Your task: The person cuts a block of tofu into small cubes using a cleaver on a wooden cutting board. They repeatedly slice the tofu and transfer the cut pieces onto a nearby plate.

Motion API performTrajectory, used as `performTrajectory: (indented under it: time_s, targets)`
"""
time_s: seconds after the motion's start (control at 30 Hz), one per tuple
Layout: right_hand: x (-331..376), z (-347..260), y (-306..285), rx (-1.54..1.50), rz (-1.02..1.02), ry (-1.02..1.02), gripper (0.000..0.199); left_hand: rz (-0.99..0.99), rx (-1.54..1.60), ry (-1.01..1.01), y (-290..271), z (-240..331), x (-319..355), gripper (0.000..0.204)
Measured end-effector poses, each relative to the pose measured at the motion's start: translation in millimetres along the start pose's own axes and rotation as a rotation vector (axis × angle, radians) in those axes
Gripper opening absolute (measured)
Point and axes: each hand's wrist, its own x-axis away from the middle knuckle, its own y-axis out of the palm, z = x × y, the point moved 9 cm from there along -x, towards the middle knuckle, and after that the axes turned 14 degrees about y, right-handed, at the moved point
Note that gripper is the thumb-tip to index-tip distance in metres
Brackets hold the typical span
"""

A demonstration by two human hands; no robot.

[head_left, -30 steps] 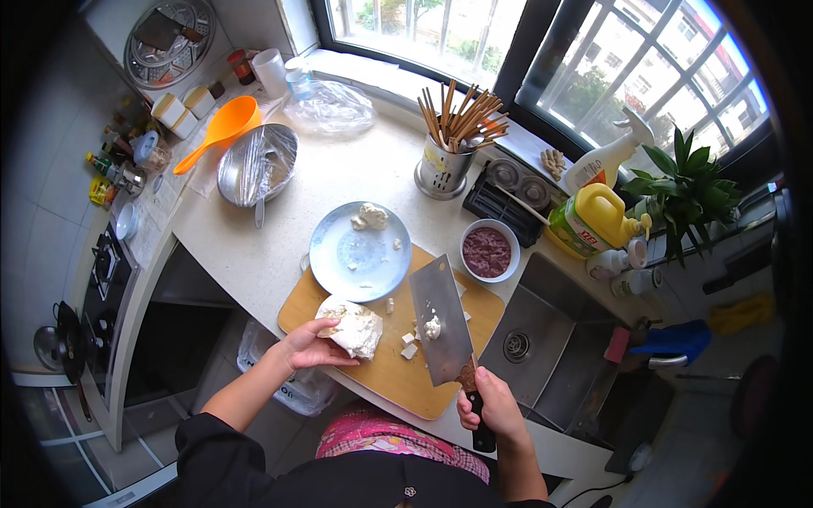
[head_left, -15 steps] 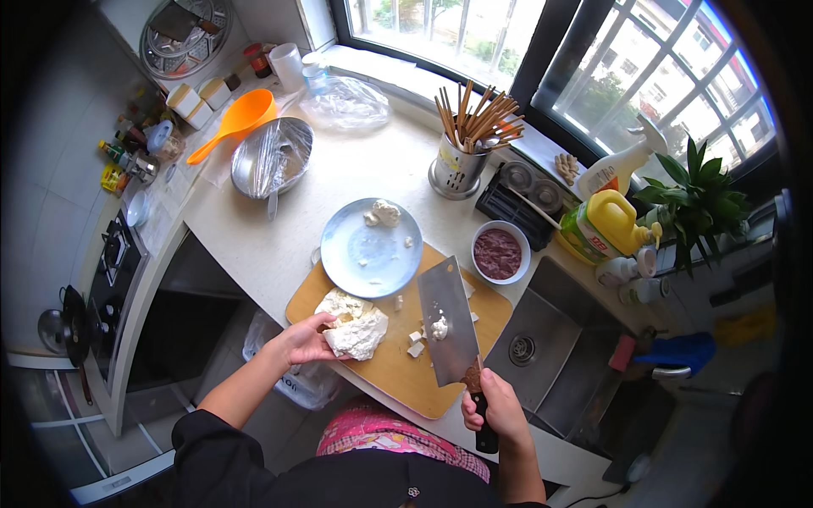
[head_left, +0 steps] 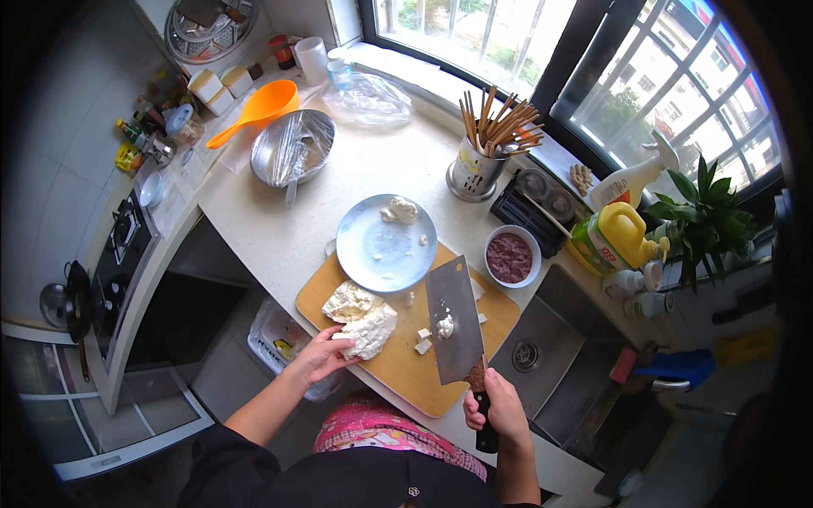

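Note:
My left hand (head_left: 324,356) has its fingers curled against the near left edge of a rough white chunk of tofu (head_left: 370,333). A second tofu chunk (head_left: 350,300) lies against it, on the left part of a wooden cutting board (head_left: 411,378). In my right hand (head_left: 500,408) is the black handle of a cleaver (head_left: 450,309). Its broad blade lies nearly flat over the board's right side, with white crumbs (head_left: 445,325) on it. Small tofu cubes (head_left: 423,342) sit left of the blade. Behind the chunks, a light blue plate (head_left: 364,241) carries a tofu lump (head_left: 399,210) and crumbs.
Right of the plate stands a bowl of dark red food (head_left: 511,258), near the sink (head_left: 559,372). Further back are a chopstick holder (head_left: 476,169), a covered metal bowl (head_left: 292,146) and an orange ladle (head_left: 262,106). A yellow jug (head_left: 618,230) stands by the window.
The whole view has shifted slightly, so the counter appears further right. My left hand has slid a little toward the near edge of the tofu. The cleaver stays over the board.

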Motion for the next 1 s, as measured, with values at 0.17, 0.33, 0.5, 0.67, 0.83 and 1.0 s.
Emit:
performTrajectory:
  time_s: [0.17, 0.33, 0.5, 0.67, 0.83, 1.0]
  targets:
    - [0, 2, 0, 0.021, 0.013, -0.007, 0.035, -0.06, -0.022, 0.107, -6, -6, -2, 0.056]
    - [5, 2, 0, 0.009, 0.011, -0.015, 0.034, -0.087, 0.057, 0.081, 6, 1, 12, 0.055]
    - [4, 7, -6, 0.016, 0.02, -0.012, 0.035, -0.108, -0.011, 0.104, 5, 1, 20, 0.053]
    - [2, 11, -9, -0.002, 0.006, -0.005, 0.035, -0.04, -0.038, 0.134, 2, 3, 26, 0.045]
    - [0, 10, -12, -0.016, 0.005, -0.022, 0.035, -0.06, 0.1, 0.11, -4, 1, 23, 0.033]
    - [-2, 10, -12, -0.053, -0.001, -0.006, 0.032, 0.06, 0.133, 0.088, -22, 0, 21, 0.029]
